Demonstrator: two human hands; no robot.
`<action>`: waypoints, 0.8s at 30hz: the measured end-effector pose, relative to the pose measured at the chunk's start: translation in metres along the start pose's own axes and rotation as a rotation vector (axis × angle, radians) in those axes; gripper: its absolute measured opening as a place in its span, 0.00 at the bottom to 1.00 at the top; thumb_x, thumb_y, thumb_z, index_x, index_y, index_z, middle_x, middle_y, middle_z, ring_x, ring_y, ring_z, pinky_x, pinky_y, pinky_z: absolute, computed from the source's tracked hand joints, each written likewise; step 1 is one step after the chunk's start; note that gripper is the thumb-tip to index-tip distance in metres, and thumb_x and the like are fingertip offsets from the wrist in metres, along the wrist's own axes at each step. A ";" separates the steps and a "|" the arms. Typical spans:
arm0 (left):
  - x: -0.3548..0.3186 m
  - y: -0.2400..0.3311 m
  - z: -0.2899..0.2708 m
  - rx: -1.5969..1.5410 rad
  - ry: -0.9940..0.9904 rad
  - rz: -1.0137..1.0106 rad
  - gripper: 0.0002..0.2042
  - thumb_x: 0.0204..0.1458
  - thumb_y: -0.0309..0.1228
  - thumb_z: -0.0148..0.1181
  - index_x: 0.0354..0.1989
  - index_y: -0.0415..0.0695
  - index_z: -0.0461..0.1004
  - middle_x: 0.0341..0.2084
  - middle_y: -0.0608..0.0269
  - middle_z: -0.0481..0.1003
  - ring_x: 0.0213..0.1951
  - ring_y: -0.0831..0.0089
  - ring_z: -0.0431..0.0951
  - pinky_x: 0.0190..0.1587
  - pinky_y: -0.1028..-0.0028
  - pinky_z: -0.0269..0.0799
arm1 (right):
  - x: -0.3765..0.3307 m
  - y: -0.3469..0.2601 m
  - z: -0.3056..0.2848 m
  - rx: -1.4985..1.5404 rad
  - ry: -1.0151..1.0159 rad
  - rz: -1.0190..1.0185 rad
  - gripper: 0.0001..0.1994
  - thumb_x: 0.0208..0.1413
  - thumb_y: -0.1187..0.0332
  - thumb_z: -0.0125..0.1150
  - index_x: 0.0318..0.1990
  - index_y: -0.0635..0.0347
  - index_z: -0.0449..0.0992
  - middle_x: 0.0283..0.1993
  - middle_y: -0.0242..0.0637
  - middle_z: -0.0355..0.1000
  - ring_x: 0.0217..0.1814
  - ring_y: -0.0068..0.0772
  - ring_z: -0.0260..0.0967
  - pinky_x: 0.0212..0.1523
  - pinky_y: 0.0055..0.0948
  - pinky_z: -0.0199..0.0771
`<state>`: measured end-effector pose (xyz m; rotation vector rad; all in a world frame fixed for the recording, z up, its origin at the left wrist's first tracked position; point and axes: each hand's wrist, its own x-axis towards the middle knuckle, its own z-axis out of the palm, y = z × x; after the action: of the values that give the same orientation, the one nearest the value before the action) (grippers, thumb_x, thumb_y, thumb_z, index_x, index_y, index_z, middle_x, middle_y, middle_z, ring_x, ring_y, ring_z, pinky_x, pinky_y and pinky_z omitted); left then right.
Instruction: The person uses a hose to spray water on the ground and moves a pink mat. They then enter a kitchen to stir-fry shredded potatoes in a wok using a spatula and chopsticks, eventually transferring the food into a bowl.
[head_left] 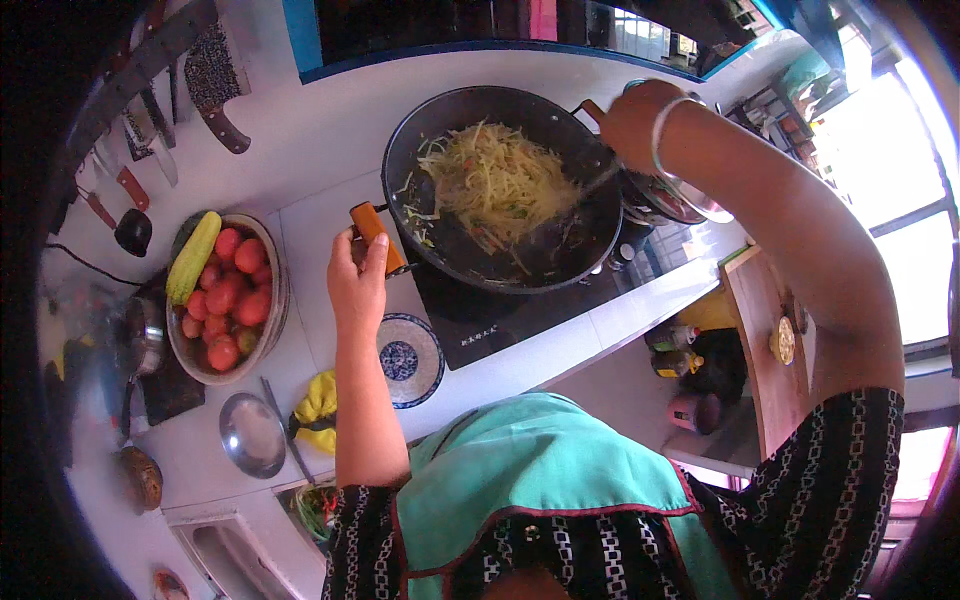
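A wide black wok (428,252) stands on a dark cooktop (470,325). Shredded, pale yellow strips of food (495,180), perhaps potato, lie in its middle with bits of green and red. My left hand (358,275) is closed round the wok's orange side handle (372,232). At the far right rim, beside the other side handle (590,110), my right hand (640,125) grips a cooking utensil that looks like a spatula (602,178). Its lower end reaches down to the food; most of its handle is hidden by my hand.
Left of the wok, a bowl (280,325) holds tomatoes (235,292) and a pale green gourd (195,258). Nearer are a patterned plate (425,340), a metal bowl (252,435) and a yellow cloth (318,410). Knives (215,100) hang on the wall. A wooden board (765,345) is at right.
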<state>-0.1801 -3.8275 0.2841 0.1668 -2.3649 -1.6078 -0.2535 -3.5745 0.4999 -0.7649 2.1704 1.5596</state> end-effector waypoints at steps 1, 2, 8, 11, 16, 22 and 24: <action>0.000 0.001 0.001 0.006 -0.005 0.003 0.18 0.52 0.39 0.53 0.43 0.37 0.65 0.35 0.52 0.73 0.37 0.64 0.74 0.41 0.71 0.71 | 0.004 0.000 0.003 0.053 0.075 0.167 0.17 0.50 0.66 0.52 0.49 0.45 0.70 0.31 0.36 0.74 0.31 0.40 0.73 0.30 0.37 0.74; 0.000 0.002 0.001 0.010 -0.011 0.008 0.18 0.52 0.39 0.53 0.43 0.37 0.65 0.35 0.52 0.73 0.37 0.64 0.74 0.41 0.71 0.71 | 0.001 0.002 0.007 0.062 0.119 0.195 0.18 0.50 0.67 0.52 0.50 0.47 0.69 0.30 0.36 0.74 0.31 0.40 0.73 0.30 0.37 0.74; -0.002 0.004 -0.004 0.025 0.028 0.003 0.17 0.52 0.39 0.53 0.43 0.38 0.65 0.36 0.53 0.73 0.38 0.65 0.74 0.41 0.71 0.70 | -0.060 -0.007 -0.024 0.131 0.132 0.129 0.12 0.47 0.70 0.53 0.40 0.58 0.76 0.28 0.42 0.74 0.31 0.42 0.73 0.32 0.35 0.75; -0.004 0.013 -0.005 -0.021 0.026 -0.004 0.17 0.51 0.37 0.54 0.43 0.37 0.65 0.34 0.55 0.73 0.36 0.68 0.74 0.39 0.73 0.69 | -0.035 -0.018 0.012 0.270 0.038 0.350 0.10 0.41 0.71 0.56 0.33 0.59 0.78 0.29 0.42 0.74 0.32 0.43 0.73 0.32 0.36 0.74; -0.002 0.007 0.000 -0.088 0.036 0.019 0.16 0.49 0.37 0.56 0.39 0.37 0.68 0.30 0.59 0.73 0.33 0.73 0.72 0.37 0.75 0.67 | 0.029 0.002 0.072 0.378 0.237 0.420 0.14 0.45 0.72 0.53 0.42 0.55 0.74 0.33 0.42 0.74 0.35 0.42 0.73 0.33 0.37 0.74; -0.003 0.002 0.001 -0.071 0.027 -0.022 0.16 0.50 0.35 0.55 0.41 0.36 0.66 0.30 0.59 0.73 0.33 0.72 0.73 0.37 0.74 0.68 | 0.014 -0.007 0.058 0.382 0.544 0.177 0.10 0.47 0.70 0.51 0.39 0.54 0.72 0.36 0.43 0.73 0.36 0.42 0.73 0.33 0.36 0.75; -0.007 0.006 -0.004 -0.071 0.031 -0.049 0.16 0.50 0.34 0.55 0.42 0.36 0.66 0.31 0.59 0.73 0.34 0.71 0.73 0.37 0.74 0.68 | -0.023 -0.009 0.052 0.248 0.642 0.142 0.10 0.48 0.69 0.51 0.39 0.54 0.72 0.32 0.42 0.72 0.31 0.40 0.73 0.30 0.36 0.74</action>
<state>-0.1721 -3.8273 0.2899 0.2348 -2.2938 -1.6958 -0.2306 -3.5222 0.4890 -1.1656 2.8566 1.1655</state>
